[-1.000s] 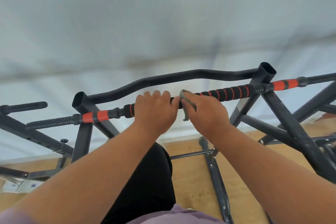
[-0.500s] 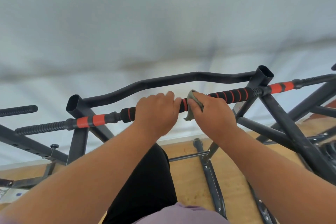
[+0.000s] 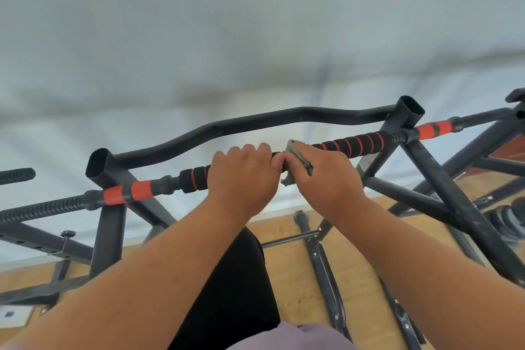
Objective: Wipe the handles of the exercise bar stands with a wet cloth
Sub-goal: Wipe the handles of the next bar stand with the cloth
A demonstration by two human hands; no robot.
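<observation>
A black foam bar handle [image 3: 358,145] with orange rings runs across the stand from lower left to upper right. My left hand [image 3: 241,179] grips the handle near its middle, fingers curled over the top. Right beside it, my right hand [image 3: 326,179] holds a grey-green cloth [image 3: 297,156] wrapped against the handle. The stretch of handle under both hands is hidden. A short ringed part of the handle [image 3: 193,177] shows to the left of my left hand.
The black steel stand frame [image 3: 443,179] has open tube ends [image 3: 98,165] at both sides and a curved upper bar [image 3: 255,125] behind the handle. Threaded bar ends [image 3: 42,207] stick out left. Below lie a wooden floor [image 3: 355,278], weight plates [image 3: 508,221] and a white wall.
Both hands stay together on the handle. My right hand with the cloth has slid slightly along the bar, and the view has shifted a little.
</observation>
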